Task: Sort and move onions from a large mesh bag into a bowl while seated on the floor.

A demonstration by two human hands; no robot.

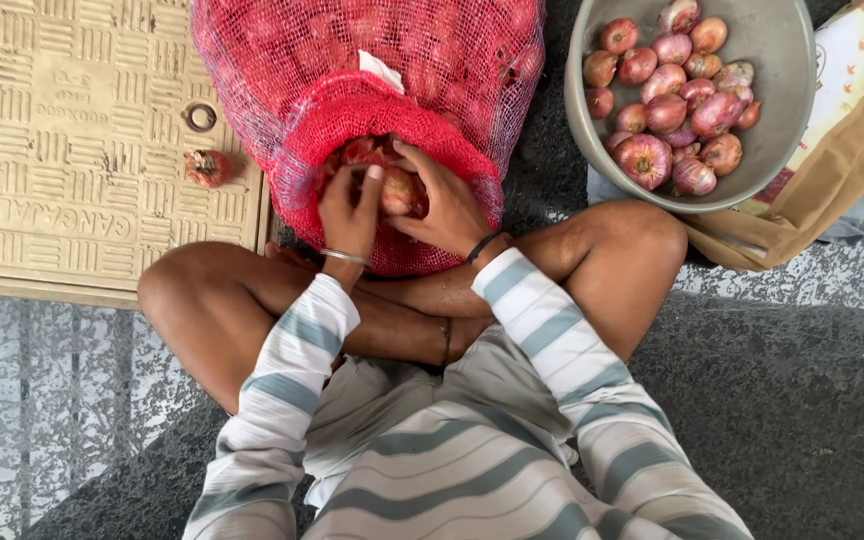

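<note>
At the mouth of the red mesh sack (452,70), both hands work on one onion (399,190). Left hand (350,212) curls its fingers against the onion's left side, thumb up; right hand (444,205) cups it from the right, fingers wrapped over the top. Both grips closed around that onion, which sits just inside the rolled-down sack opening, between the person's knees. Sack bulges with more onions, lying on the dark stone floor (802,400) ahead of the crossed legs. Metal bangle on left wrist, dark band on right wrist, striped grey-white sleeves. Left of the sack, a single loose onion (208,167) lies on a tan patterned cover plate (72,150), well apart from the hands. Right of the sack, a grey metal bowl (782,60) holds a heap of red onions, near the right knee. Under and beside the bowl, brown cardboard (832,170) and printed paper.
</note>
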